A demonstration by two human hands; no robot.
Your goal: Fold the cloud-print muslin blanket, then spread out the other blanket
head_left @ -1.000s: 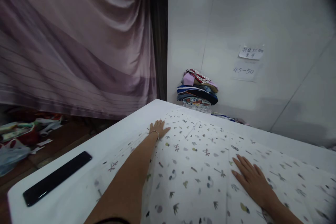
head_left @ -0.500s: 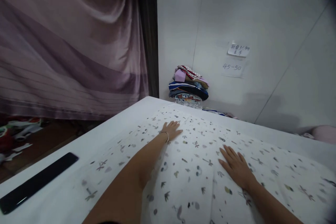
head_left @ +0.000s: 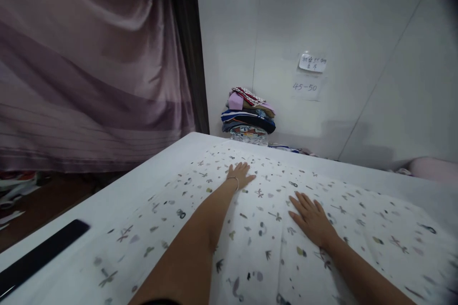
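A white cloth [head_left: 257,228] printed with small plants and shapes lies spread over the white table [head_left: 118,190]. My left hand [head_left: 242,176], with a bracelet at the wrist, rests palm down on the cloth's far part, fingers spread. Nearer and to the right, my right hand [head_left: 310,218] also lies flat on the cloth with its fingers apart. Neither hand grips anything. Faint fold lines run along the cloth between and beside the hands.
A long black flat object [head_left: 43,257] lies on the table at the near left. Folded clothes [head_left: 248,114] are stacked beyond the far edge, against the wall. A pinkish curtain [head_left: 89,66] hangs at left. Handwritten paper signs [head_left: 312,63] are on the wall.
My left hand has slid a little to the right across the cloth, closer to my right hand. The camera view has turned slightly right. Both hands stay flat.
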